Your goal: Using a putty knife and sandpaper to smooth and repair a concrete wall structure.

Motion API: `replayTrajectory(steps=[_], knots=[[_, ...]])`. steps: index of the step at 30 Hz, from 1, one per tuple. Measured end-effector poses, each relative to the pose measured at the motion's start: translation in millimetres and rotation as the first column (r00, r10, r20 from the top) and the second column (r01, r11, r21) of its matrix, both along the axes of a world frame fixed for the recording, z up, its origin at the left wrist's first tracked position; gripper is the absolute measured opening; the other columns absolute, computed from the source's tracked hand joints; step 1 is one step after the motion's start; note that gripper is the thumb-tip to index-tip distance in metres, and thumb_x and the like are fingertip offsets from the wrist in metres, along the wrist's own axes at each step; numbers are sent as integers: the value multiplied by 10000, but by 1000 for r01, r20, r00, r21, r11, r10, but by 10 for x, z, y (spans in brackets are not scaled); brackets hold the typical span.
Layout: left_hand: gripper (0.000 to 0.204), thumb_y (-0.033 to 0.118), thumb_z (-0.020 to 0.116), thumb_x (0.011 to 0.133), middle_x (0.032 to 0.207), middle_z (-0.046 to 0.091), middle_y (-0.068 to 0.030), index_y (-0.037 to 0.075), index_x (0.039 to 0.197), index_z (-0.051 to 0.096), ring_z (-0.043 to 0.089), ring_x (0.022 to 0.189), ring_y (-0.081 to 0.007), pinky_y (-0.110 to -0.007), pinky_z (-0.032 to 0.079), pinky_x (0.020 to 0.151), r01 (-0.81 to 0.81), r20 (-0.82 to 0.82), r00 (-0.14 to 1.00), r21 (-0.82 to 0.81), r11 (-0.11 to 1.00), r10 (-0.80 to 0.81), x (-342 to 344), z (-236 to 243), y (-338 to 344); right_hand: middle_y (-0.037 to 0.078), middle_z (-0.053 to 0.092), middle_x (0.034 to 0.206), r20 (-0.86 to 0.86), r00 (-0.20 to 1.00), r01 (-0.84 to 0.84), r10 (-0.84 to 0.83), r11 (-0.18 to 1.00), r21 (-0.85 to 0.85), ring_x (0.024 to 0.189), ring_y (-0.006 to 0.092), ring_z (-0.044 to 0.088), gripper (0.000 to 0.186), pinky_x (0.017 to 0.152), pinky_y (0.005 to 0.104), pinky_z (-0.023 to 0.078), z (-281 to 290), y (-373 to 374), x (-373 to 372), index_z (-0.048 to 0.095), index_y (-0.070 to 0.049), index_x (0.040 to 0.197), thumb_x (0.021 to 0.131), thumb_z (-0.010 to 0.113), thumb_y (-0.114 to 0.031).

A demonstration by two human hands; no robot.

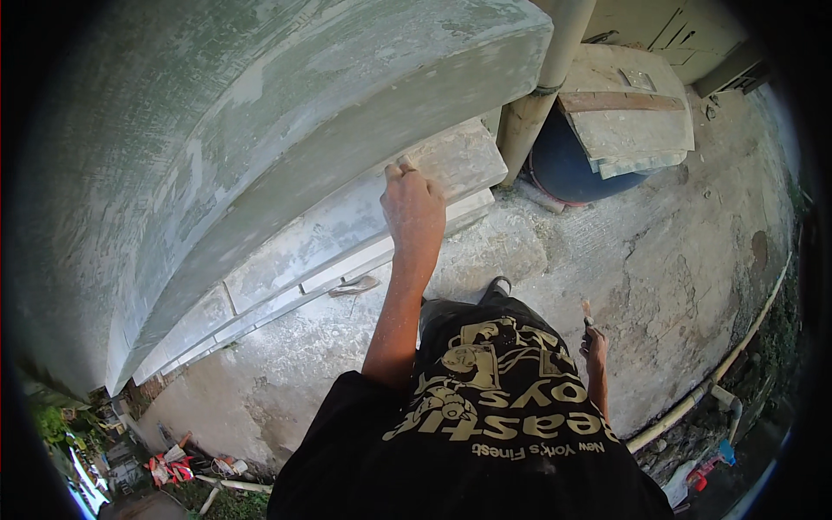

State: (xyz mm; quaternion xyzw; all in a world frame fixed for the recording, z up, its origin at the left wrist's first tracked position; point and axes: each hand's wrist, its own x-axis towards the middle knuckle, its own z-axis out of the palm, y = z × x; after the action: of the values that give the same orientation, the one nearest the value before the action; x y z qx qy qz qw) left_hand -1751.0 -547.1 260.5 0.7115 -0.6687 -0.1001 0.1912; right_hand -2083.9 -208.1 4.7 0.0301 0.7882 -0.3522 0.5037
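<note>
My left hand (412, 206) reaches forward to the stepped ledge (464, 160) under the grey-green plastered overhang (373, 108). Its fingers are curled closed against the ledge's dusty face; whatever they may hold is hidden. Lower on the right, my right hand (594, 344) hangs beside my body, away from the wall. Its fingers wrap around a small brush-like tool (587, 310) with a pale brown end pointing up and forward; its exact kind is too small to tell.
A pale pipe (525, 130) rises at the ledge's end. Beside it stands a dark blue drum (568, 160) covered by boards (628, 108). Rough concrete floor (641, 260) runs around my feet. A long pole or pipe (672, 423) borders it at right; red litter (171, 465) lies at lower left.
</note>
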Motion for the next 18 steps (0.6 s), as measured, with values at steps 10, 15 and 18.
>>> replayTrajectory(steps=[10,15,18], knots=[[154,42,596,821,1039,556,-275,-87,902,619,619,886,-423,-496,506,768,138,-138,979,-96,986,-151,-744,-72,-244,-44,500,673,-65,997,-49,46,997,-53,534,64,452,191,476,244,372,160,-90,-278,573,-118,791,877,593,-287],[181,92,600,828,876,591,-247,-83,822,645,607,812,-397,-489,484,739,194,-170,958,-205,959,-230,-449,-207,-185,-44,501,677,-90,995,-53,46,996,-77,529,65,441,185,474,237,369,168,1,-292,592,-117,806,879,592,-287],[180,101,610,826,874,585,-245,-76,814,646,602,834,-397,-494,479,736,111,-198,973,-62,992,-121,-279,-54,-89,-42,499,673,-107,994,6,-16,996,-93,522,62,437,192,467,235,367,172,124,-224,590,-113,794,879,592,-284]])
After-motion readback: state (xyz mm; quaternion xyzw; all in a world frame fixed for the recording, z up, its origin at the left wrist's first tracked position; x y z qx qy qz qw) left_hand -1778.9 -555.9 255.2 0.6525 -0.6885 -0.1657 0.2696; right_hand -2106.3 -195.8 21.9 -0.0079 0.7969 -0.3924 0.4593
